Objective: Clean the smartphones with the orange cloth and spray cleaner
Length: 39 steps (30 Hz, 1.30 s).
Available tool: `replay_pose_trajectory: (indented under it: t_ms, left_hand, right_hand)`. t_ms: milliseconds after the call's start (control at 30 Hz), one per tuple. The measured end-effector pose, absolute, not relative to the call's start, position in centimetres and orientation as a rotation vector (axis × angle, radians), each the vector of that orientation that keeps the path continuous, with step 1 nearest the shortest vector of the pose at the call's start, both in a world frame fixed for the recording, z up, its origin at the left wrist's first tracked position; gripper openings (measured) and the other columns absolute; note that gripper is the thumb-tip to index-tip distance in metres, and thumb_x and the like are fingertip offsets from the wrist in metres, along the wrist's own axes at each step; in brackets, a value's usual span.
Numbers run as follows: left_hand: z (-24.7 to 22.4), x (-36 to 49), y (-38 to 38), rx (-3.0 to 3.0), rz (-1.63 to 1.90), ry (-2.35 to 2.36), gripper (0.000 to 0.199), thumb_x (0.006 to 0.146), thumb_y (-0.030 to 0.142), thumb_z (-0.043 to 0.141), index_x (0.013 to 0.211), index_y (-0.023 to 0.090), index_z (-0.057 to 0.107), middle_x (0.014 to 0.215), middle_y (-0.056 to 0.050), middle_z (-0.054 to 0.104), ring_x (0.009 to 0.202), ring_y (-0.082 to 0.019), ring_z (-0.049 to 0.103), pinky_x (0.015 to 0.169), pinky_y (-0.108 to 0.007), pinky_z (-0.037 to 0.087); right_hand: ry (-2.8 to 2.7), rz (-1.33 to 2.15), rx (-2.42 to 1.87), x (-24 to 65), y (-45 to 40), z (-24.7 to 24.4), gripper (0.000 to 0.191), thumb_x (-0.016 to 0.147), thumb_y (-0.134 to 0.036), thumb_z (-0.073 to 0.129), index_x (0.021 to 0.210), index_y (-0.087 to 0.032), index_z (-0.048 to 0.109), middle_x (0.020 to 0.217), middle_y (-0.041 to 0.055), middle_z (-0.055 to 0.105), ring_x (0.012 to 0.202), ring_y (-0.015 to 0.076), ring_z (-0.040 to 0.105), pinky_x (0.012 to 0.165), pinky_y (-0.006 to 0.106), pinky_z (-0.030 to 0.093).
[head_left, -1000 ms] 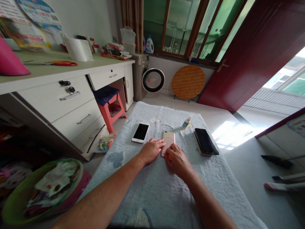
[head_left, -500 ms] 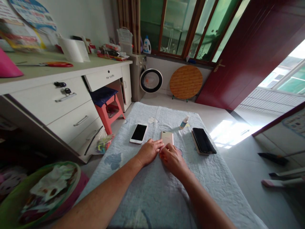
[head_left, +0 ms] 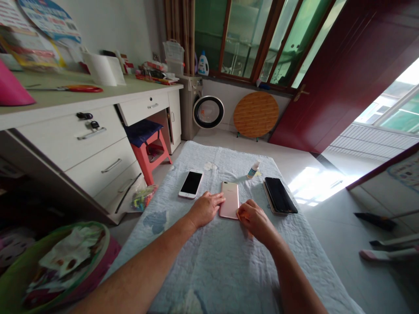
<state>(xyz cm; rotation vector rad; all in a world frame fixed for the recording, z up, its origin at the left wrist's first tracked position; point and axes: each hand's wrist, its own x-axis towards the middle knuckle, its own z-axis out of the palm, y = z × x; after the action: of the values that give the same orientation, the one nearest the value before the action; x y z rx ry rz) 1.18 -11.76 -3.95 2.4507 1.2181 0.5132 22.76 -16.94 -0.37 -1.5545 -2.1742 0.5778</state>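
A rose-gold smartphone (head_left: 230,200) lies back up on the cloth-covered table (head_left: 203,270). My left hand (head_left: 207,210) rests at its left side, fingers stretched out with the tips on the phone's edge. At the lower right corner of that phone, my right hand (head_left: 257,221) is closed around a small orange cloth (head_left: 250,234), mostly hidden by the fingers. Left of them is a white smartphone (head_left: 191,184) with a dark screen facing up. A small spray bottle (head_left: 253,169) stands behind, and a black smartphone (head_left: 280,195) lies on a paler flat item to the right.
A white desk (head_left: 75,144) with drawers runs along the left, with a red stool (head_left: 152,152) beside it. On the floor at lower left stands a filled basket (head_left: 113,248). Further back are a washing machine (head_left: 190,107), a round wooden tabletop (head_left: 256,114) and a red door (head_left: 314,78).
My right hand has moved right, from over the lower part of the rose-gold phone to its lower right corner, uncovering the phone's back. My left hand has stayed in place.
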Motion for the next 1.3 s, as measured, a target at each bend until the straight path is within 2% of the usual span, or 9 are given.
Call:
replay_pose_trajectory:
  t_ms: [133, 367, 533, 667, 833, 967, 1100, 1300]
  left_hand:
    - [-3.4, 1.2, -11.9, 2.424, 0.487, 1.220, 0.047, 0.080, 0.010, 0.052, 0.124, 0.024, 0.062, 0.139, 0.000, 0.054, 0.100, -0.021, 0.057, 0.098, -0.037, 0.044]
    - [-2.7, 1.1, -12.2, 2.409, 0.470, 1.211, 0.048, 0.079, 0.019, 0.055, 0.127, 0.022, 0.061, 0.141, -0.001, 0.052, 0.103, -0.024, 0.056, 0.099, -0.039, 0.042]
    - [-3.1, 1.0, -12.2, 2.399, 0.526, 1.192, 0.046, 0.080, 0.019, 0.053, 0.125, 0.024, 0.062, 0.139, -0.001, 0.054, 0.104, -0.024, 0.056, 0.099, -0.039, 0.042]
    - [-3.0, 1.0, -12.2, 2.409, 0.539, 1.182, 0.049, 0.077, 0.016, 0.054, 0.125, 0.023, 0.061, 0.138, -0.002, 0.055, 0.105, -0.024, 0.056, 0.097, -0.037, 0.043]
    - [-2.3, 1.0, -12.3, 2.410, 0.521, 1.145, 0.049, 0.075, 0.023, 0.060, 0.124, 0.019, 0.061, 0.137, -0.006, 0.056, 0.105, -0.026, 0.058, 0.098, -0.039, 0.041]
    - [-2.2, 0.8, -12.3, 2.349, 0.550, 1.132, 0.057, 0.072, 0.036, 0.070, 0.125, 0.020, 0.059, 0.133, -0.006, 0.059, 0.106, -0.029, 0.056, 0.096, -0.040, 0.043]
    - [-2.5, 0.7, -12.3, 2.270, 0.595, 1.145, 0.067, 0.069, 0.039, 0.075, 0.130, 0.021, 0.053, 0.129, -0.005, 0.060, 0.111, -0.030, 0.055, 0.096, -0.040, 0.043]
    - [-3.3, 0.7, -11.9, 2.252, 0.661, 1.122, 0.083, 0.068, 0.042, 0.077, 0.138, 0.018, 0.041, 0.144, -0.014, 0.045, 0.132, -0.032, 0.042, 0.110, -0.045, 0.032]
  right_hand:
    - [-2.130, 0.580, -1.536, 22.5, -17.0, -0.2, 0.008, 0.086, -0.022, 0.056, 0.083, -0.018, 0.063, 0.085, 0.0014, 0.054, 0.076, 0.0127, 0.055, 0.071, 0.023, 0.041]
    - [-2.079, 0.485, -1.678, 21.8, -16.3, -0.9, 0.008, 0.083, -0.023, 0.057, 0.082, -0.018, 0.063, 0.082, 0.0017, 0.057, 0.076, 0.0138, 0.056, 0.072, 0.023, 0.039]
    - [-2.080, 0.362, -1.776, 21.6, -13.9, -1.2, 0.012, 0.086, -0.024, 0.055, 0.084, -0.017, 0.065, 0.083, 0.0032, 0.058, 0.073, 0.0134, 0.054, 0.070, 0.023, 0.038]
    - [-2.087, 0.298, -1.837, 21.2, -10.9, -1.3, 0.013, 0.086, -0.018, 0.054, 0.090, -0.016, 0.066, 0.087, 0.0048, 0.058, 0.075, 0.0132, 0.053, 0.071, 0.022, 0.037]
    - [-2.155, 0.197, -1.805, 20.7, -7.3, -1.5, 0.023, 0.091, -0.018, 0.047, 0.083, -0.015, 0.068, 0.087, 0.0077, 0.060, 0.083, 0.0160, 0.053, 0.078, 0.025, 0.036]
    - [-2.198, 0.164, -1.747, 20.4, -6.3, -1.9, 0.025, 0.090, -0.016, 0.047, 0.081, -0.015, 0.070, 0.089, 0.0088, 0.060, 0.085, 0.0172, 0.052, 0.082, 0.028, 0.036]
    - [-2.250, 0.177, -1.609, 20.2, -7.7, -2.1, 0.027, 0.092, -0.018, 0.048, 0.077, -0.016, 0.071, 0.086, 0.0069, 0.059, 0.082, 0.0161, 0.051, 0.081, 0.028, 0.037]
    - [-2.357, 0.325, -1.372, 19.7, -11.9, -1.7, 0.020, 0.087, -0.014, 0.055, 0.074, -0.018, 0.070, 0.086, 0.0041, 0.057, 0.079, 0.0138, 0.051, 0.075, 0.025, 0.040]
